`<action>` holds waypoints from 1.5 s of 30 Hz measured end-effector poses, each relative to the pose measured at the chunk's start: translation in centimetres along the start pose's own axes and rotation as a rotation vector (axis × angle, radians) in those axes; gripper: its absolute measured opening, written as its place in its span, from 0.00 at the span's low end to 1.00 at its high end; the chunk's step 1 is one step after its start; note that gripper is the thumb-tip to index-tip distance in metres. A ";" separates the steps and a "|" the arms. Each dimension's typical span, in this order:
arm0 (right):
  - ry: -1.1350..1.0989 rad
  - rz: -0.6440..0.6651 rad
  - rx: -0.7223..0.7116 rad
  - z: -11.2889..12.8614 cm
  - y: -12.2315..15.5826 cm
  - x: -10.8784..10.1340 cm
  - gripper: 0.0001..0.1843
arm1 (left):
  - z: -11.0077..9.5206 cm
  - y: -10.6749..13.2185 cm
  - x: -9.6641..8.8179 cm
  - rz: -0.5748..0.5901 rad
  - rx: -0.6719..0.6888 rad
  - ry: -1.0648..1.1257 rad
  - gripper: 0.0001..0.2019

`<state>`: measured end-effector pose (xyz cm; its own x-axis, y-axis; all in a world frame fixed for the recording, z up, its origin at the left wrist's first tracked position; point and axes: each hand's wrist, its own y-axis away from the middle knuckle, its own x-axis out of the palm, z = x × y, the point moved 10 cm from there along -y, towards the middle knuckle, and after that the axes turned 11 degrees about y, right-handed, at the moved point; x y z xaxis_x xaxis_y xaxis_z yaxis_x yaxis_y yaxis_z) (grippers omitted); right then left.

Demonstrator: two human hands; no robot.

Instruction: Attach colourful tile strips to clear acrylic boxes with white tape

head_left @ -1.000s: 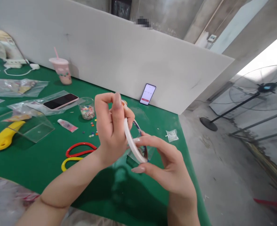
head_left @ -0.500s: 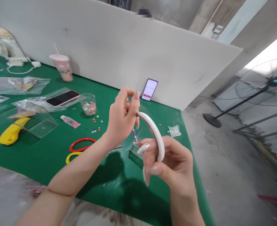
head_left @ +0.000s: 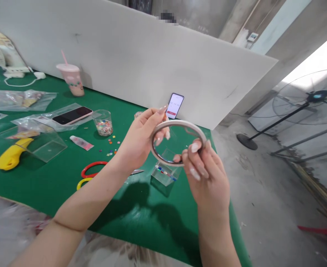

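Both my hands hold a thin white ring (head_left: 177, 124), like a roll of tape, up over the green table (head_left: 54, 185). My left hand (head_left: 141, 142) grips its left side with closed fingers. My right hand (head_left: 204, 174) pinches its right side between thumb and fingers. Through and below the ring I see a small clear box (head_left: 166, 174) with coloured bits standing on the table. A red ring (head_left: 92, 168) and a yellow ring (head_left: 82, 183) lie on the table left of my left forearm.
A phone (head_left: 174, 105) leans on the white board at the back. Another phone (head_left: 72, 115) lies on plastic bags. A glass of coloured bits (head_left: 103, 123), a pink cup (head_left: 71, 79), a clear box (head_left: 38, 142) and a yellow tool (head_left: 10, 157) are at the left. The table edge drops off at the right, where a fan (head_left: 310, 100) stands.
The white ring has been turned from edge-on to nearly flat, so its opening now shows. My right hand shifted from under it to its right side; the left hand moved to its left rim.
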<state>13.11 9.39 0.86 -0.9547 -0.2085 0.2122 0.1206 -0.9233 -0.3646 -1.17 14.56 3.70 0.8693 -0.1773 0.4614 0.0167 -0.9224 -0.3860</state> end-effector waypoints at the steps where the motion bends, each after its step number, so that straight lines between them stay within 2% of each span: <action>1: 0.016 -0.040 -0.011 0.0 -0.3 -0.6 0.13 | 0.3 0.2 0.4 0.025 -0.035 0.029 0.20; 5: 0.118 -0.053 -0.040 0.3 -1.0 -1.8 0.15 | 0.9 1.3 1.4 0.073 -0.121 0.124 0.16; 8: 0.248 -0.005 -0.040 0.8 -0.7 -2.2 0.27 | 1.0 1.9 2.0 0.098 -0.147 0.126 0.16; 10: 0.358 0.042 -0.040 1.3 -0.2 -2.2 0.32 | 1.0 2.3 2.6 0.130 -0.164 0.104 0.17; 14: 0.477 0.094 -0.010 1.8 1.0 -1.9 0.22 | 0.7 3.2 3.7 0.181 -0.187 0.079 0.17; 18: 0.437 -0.046 -0.076 3.0 1.7 -3.0 0.20 | 0.0 3.6 4.2 0.209 -0.164 0.054 0.12; 20: 0.428 -0.045 -0.123 3.4 1.9 -2.9 0.21 | -0.5 3.3 3.8 0.188 -0.113 0.014 0.13; 23: 0.373 0.180 -0.071 2.6 2.3 -0.7 0.26 | -1.3 2.8 3.3 0.165 -0.006 -0.042 0.18; 26: 0.307 0.359 0.067 1.3 3.2 1.6 0.20 | -2.4 2.7 3.1 0.176 0.124 -0.123 0.16; 29: 0.331 0.328 0.090 1.2 3.6 2.2 0.14 | -4.3 2.9 2.2 0.104 0.305 -0.161 0.09; 32: 0.458 0.248 -0.022 2.2 3.8 2.0 0.15 | -6.7 3.4 0.2 -0.036 0.452 -0.119 0.07; 34: 0.585 0.201 -0.132 3.2 4.0 1.8 0.18 | -8.2 3.8 -0.9 -0.115 0.496 -0.162 0.06; 36: 0.682 0.161 -0.229 4.1 4.2 1.8 0.19 | -9.0 4.0 -1.2 -0.127 0.467 -0.287 0.05; 38: 0.747 0.131 -0.297 4.8 4.3 1.9 0.21 | -8.9 4.0 -0.5 -0.037 0.370 -0.386 0.06; 40: 0.826 0.098 -0.363 5.3 4.4 1.9 0.23 | -7.8 4.2 0.6 0.100 0.232 -0.425 0.07; 43: 1.020 0.059 -0.487 6.2 4.5 2.4 0.18 | -6.0 5.2 3.0 0.336 0.078 -0.448 0.13; 45: 1.146 0.024 -0.581 6.8 4.6 2.7 0.14 | -5.4 5.9 4.2 0.453 0.057 -0.486 0.17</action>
<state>12.91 2.37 5.89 -0.6765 0.4393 -0.5911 0.2814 -0.5875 -0.7587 -0.08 6.52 7.62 0.9199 -0.3565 -0.1636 -0.3885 -0.7710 -0.5046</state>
